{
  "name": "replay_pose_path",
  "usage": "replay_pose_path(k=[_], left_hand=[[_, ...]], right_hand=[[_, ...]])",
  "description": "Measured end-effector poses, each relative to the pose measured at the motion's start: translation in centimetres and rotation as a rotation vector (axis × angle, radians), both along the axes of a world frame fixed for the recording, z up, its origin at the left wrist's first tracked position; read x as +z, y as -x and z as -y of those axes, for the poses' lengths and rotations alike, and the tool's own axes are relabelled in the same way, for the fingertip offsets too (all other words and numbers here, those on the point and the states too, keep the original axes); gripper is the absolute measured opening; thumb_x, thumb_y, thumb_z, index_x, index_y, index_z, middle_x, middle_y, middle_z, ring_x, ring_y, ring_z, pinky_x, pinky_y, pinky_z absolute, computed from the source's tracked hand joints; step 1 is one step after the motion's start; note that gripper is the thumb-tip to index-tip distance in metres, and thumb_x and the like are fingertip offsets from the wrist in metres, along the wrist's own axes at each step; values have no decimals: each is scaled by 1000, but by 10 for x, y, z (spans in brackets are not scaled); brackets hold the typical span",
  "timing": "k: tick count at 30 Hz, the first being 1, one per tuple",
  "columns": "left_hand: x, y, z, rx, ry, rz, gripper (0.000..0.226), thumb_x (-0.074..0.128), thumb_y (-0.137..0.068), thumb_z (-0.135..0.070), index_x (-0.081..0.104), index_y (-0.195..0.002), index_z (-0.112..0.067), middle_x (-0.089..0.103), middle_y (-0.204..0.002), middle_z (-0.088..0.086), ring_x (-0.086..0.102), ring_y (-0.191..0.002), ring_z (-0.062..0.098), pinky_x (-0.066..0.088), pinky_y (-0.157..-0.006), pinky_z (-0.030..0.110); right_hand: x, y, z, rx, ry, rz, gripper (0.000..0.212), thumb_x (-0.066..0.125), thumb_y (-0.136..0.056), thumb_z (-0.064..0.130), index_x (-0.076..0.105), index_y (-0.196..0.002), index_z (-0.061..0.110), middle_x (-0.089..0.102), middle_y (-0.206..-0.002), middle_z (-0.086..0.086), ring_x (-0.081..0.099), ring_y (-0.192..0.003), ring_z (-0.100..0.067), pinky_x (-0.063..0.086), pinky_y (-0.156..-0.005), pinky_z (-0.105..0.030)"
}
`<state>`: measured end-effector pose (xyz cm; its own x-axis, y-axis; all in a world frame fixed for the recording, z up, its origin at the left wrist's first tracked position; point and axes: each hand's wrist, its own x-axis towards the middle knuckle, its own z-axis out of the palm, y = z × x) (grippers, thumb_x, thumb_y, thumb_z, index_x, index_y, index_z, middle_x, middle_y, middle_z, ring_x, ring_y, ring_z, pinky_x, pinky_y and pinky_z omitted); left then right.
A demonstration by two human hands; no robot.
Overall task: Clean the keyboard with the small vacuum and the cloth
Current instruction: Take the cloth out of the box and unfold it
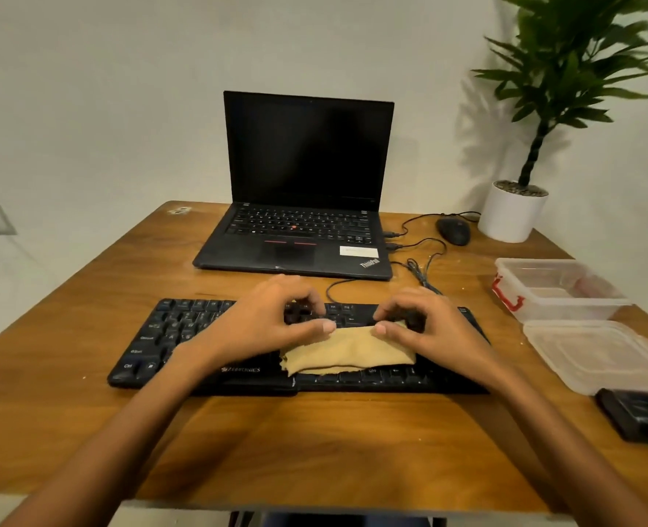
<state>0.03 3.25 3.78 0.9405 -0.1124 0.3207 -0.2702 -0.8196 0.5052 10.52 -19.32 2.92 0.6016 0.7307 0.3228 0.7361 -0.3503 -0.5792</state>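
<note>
A black keyboard (pixel 185 336) lies across the middle of the wooden table (pixel 315 443). A tan cloth (pixel 347 351), folded into a long strip, rests on the keyboard's right half. My left hand (pixel 265 321) pinches the cloth's upper left edge between thumb and fingers. My right hand (pixel 425 325) pinches the upper right edge the same way. Both hands hover over the keys and hide part of the top rows. No vacuum can be made out with certainty.
An open black laptop (pixel 303 207) stands behind the keyboard, cables trailing to a mouse (pixel 453 230). A potted plant (pixel 512 211) is at back right. A clear plastic box (pixel 554 287), its lid (pixel 600 355) and a dark device (pixel 642 416) sit at the right.
</note>
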Motion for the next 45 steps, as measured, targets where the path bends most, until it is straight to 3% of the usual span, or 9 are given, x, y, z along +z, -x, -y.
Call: replay_pose_path(k=[9,15,18,21,24,27,32,40,45], left_hand=[[-11,11,-1,-164,121,-228,47,73,-59,-57,66,-100,-34,52,-111,-25,47,-109,-3,41,-89,16],[-11,9,-1,-154,137,-213,29,72,-71,-43,69,-98,-31,60,-109,-22,53,-107,-4,40,-88,10],[-7,8,-2,-125,184,-194,21,69,-77,-41,71,-93,-29,68,-101,-16,60,-98,1,48,-84,18],[-4,5,-4,-79,214,-146,33,60,-75,-55,72,-89,-28,70,-86,-7,64,-78,18,53,-70,40],[-1,-6,-6,-47,284,-78,31,59,-78,-49,70,-83,-21,64,-68,-1,56,-59,12,44,-52,23],[2,-18,-8,39,318,-49,18,60,-87,-32,67,-78,-17,55,-55,-11,46,-51,0,34,-51,12],[0,-36,-8,152,161,-35,13,57,-89,-28,65,-81,-22,55,-58,-19,51,-58,-10,36,-53,7],[-17,-47,-20,216,-19,-68,16,63,-84,-35,68,-89,-21,61,-80,-15,57,-76,2,44,-68,21],[-27,-47,-29,308,-131,-7,27,61,-78,-51,65,-84,-25,58,-80,-12,50,-70,2,37,-58,19]], right_hand=[[-3,4,21,178,87,-207,48,81,-55,42,69,-100,36,60,-115,27,48,-114,10,34,-92,-3],[-3,1,23,170,65,-205,36,75,-63,39,70,-99,36,63,-112,26,51,-113,10,38,-96,-11],[-3,-4,20,165,17,-233,29,72,-68,40,73,-95,30,67,-108,20,57,-108,4,45,-93,-19],[2,-9,14,165,-39,-225,25,69,-71,43,71,-92,29,69,-93,23,61,-85,6,45,-69,-9],[7,-14,4,153,-117,-212,18,65,-79,35,69,-87,20,66,-75,17,57,-65,5,40,-56,-7],[9,-24,-7,87,-117,-210,7,61,-86,23,65,-88,19,66,-77,11,60,-71,3,45,-64,-12],[1,-42,-22,-80,-43,-148,14,67,-81,24,63,-94,28,65,-85,6,63,-80,-15,53,-74,-33],[-11,-45,-26,-180,123,-10,13,68,-81,25,66,-94,23,57,-81,14,54,-72,-6,41,-59,-16],[-13,-47,-25,-212,170,15,12,64,-83,33,68,-91,25,61,-90,10,50,-77,-4,47,-70,-28]])
